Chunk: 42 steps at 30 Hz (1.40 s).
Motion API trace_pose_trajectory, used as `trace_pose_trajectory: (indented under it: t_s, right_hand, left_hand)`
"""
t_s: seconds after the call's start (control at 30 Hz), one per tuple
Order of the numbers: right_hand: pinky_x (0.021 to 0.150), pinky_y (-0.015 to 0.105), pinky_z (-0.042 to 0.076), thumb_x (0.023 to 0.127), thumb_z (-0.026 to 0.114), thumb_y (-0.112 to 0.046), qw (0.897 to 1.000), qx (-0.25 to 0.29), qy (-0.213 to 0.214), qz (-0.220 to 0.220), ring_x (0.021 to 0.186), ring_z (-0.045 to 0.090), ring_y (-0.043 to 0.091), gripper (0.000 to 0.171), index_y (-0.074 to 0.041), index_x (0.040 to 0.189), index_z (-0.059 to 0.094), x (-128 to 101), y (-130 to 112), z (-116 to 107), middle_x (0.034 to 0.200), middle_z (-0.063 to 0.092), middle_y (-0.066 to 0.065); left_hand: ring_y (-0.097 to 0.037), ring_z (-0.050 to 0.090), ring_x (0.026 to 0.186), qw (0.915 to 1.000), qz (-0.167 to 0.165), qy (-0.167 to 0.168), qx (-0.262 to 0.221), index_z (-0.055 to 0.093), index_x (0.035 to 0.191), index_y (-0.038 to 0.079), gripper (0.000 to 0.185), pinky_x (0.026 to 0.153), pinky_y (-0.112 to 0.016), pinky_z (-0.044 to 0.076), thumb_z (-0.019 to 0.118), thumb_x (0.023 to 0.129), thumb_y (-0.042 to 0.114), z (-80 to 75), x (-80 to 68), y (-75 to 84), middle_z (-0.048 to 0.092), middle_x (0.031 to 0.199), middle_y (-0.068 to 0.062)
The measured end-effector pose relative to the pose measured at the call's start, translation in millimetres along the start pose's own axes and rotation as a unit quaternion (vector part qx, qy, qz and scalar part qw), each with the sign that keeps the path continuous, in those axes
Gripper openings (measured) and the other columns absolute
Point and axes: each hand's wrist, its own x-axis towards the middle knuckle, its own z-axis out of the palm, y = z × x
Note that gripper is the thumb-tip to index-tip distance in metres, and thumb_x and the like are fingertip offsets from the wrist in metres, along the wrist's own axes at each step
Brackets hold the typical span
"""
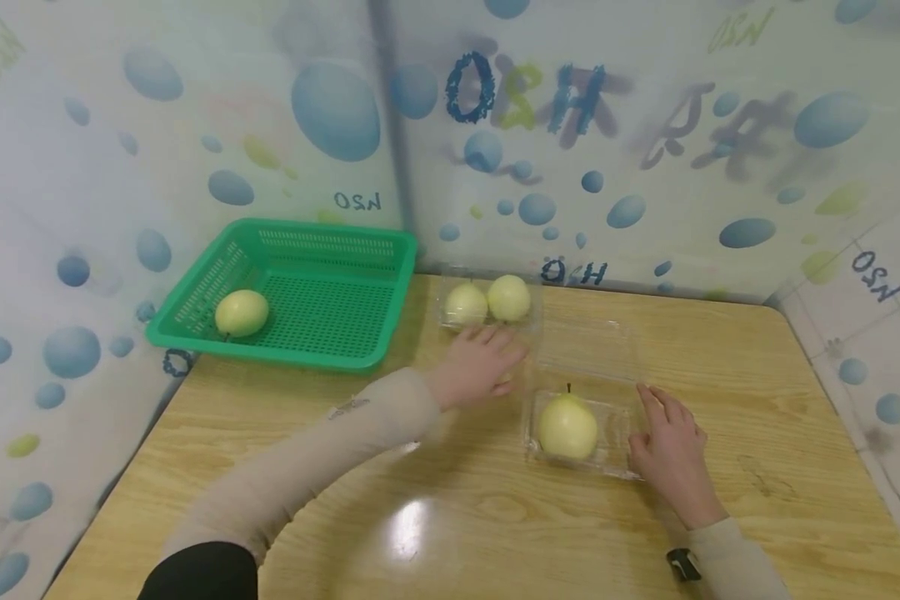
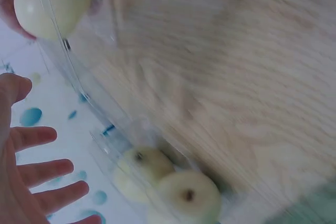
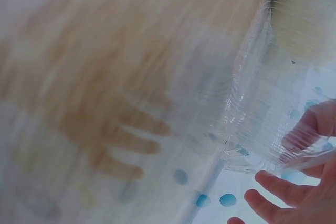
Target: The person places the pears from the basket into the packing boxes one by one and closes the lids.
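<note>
A yellow-green pear (image 1: 567, 427) stands stem up in a clear plastic box (image 1: 617, 433), whose lid (image 1: 588, 346) lies folded back. At the right side of this box my right hand (image 1: 671, 446) rests with thumb and fingertips against the plastic; in the right wrist view the thumb (image 3: 307, 129) shows through it. My left hand (image 1: 480, 367) reaches over the table with fingers spread, and the left wrist view shows nothing in its grasp. Just beyond it, a second clear box (image 1: 444, 317) holds two pears (image 1: 509, 298).
A green basket (image 1: 360, 360) stands at the back left with one pear (image 1: 242, 313) inside. The wooden table (image 1: 480, 533) meets a wall covering (image 1: 645, 208) printed with blue bubbles at the back and sides.
</note>
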Motion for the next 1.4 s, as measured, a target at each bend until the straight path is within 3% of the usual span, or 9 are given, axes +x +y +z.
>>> trace_pose_trajectory:
  t_s: [0.17, 0.3, 0.4, 0.57, 0.8, 1.2, 1.4]
  right_hand:
    - [0.081, 0.075, 0.026, 0.078, 0.054, 0.004, 1.0, -0.002, -0.003, 0.001, 0.118, 0.033, 0.058, 0.062, 0.009, 0.138, 0.04, 0, 0, -1, 0.134, 0.039, 0.035]
    - [0.08, 0.075, 0.027, 0.078, 0.054, 0.003, 1.0, -0.006, -0.003, 0.0, 0.118, 0.033, 0.058, 0.062, 0.008, 0.139, 0.041, 0, 0, -2, 0.134, 0.039, 0.035]
    - [0.08, 0.075, 0.027, 0.078, 0.055, 0.003, 1.0, -0.01, -0.004, -0.004, 0.118, 0.033, 0.058, 0.062, 0.008, 0.138, 0.041, 0, 0, -3, 0.133, 0.04, 0.035]
    - [0.08, 0.077, 0.027, 0.079, 0.057, 0.001, 0.999, -0.029, -0.017, -0.015, 0.118, 0.033, 0.058, 0.062, 0.007, 0.139, 0.041, 1, 0, -6, 0.132, 0.042, 0.034]
    - [0.081, 0.078, 0.026, 0.081, 0.059, -0.002, 0.997, -0.052, -0.046, -0.021, 0.119, 0.032, 0.057, 0.062, 0.005, 0.14, 0.041, 2, 1, -15, 0.132, 0.043, 0.033]
    - [0.087, 0.078, 0.022, 0.083, 0.065, -0.008, 0.989, -0.086, -0.122, -0.011, 0.123, 0.027, 0.058, 0.067, 0.002, 0.142, 0.037, 9, -3, -30, 0.133, 0.043, 0.033]
    - [0.086, 0.079, 0.023, 0.083, 0.066, -0.009, 0.988, -0.092, -0.119, -0.024, 0.122, 0.03, 0.058, 0.066, 0.002, 0.142, 0.038, 10, -2, -31, 0.131, 0.046, 0.033]
  left_hand:
    - [-0.033, 0.038, 0.133, 0.9985, -0.047, -0.022, -0.019, 0.048, 0.138, 0.017, 0.051, 0.107, -0.056, 0.03, 0.048, 0.098, 0.049, -7.9, -0.3, -26.5, 0.041, 0.145, -0.012]
    - [-0.035, 0.034, 0.135, 0.9935, -0.087, -0.036, -0.064, 0.042, 0.144, 0.014, 0.055, 0.108, -0.056, 0.029, 0.043, 0.1, 0.048, -21.1, -1.3, -48.4, 0.037, 0.148, -0.014]
    - [-0.035, 0.034, 0.135, 0.9893, -0.102, -0.023, -0.101, 0.042, 0.145, 0.012, 0.055, 0.108, -0.055, 0.029, 0.044, 0.101, 0.045, -32.4, -5.0, -65.6, 0.038, 0.148, -0.016]
    - [-0.034, 0.034, 0.135, 0.9828, -0.123, -0.025, -0.136, 0.043, 0.144, 0.008, 0.053, 0.112, -0.053, 0.023, 0.045, 0.101, 0.04, -55.0, -15.0, -95.2, 0.042, 0.146, -0.015]
    - [-0.038, 0.04, 0.131, 0.9722, -0.168, -0.026, -0.162, 0.043, 0.142, 0.002, 0.052, 0.109, -0.05, 0.03, 0.046, 0.102, 0.035, -74.8, -37.7, -140.6, 0.045, 0.142, -0.021]
    - [-0.045, 0.031, 0.134, 0.9376, -0.264, -0.103, -0.201, 0.03, 0.148, -0.002, 0.061, 0.109, -0.058, 0.024, 0.035, 0.104, 0.04, -92.7, -87.0, -211.3, 0.033, 0.148, -0.026]
    - [-0.049, 0.028, 0.133, 0.9158, -0.298, -0.125, -0.238, 0.025, 0.148, -0.005, 0.069, 0.107, -0.063, 0.023, 0.031, 0.103, 0.047, -91.3, -111.0, -238.0, 0.029, 0.149, -0.03]
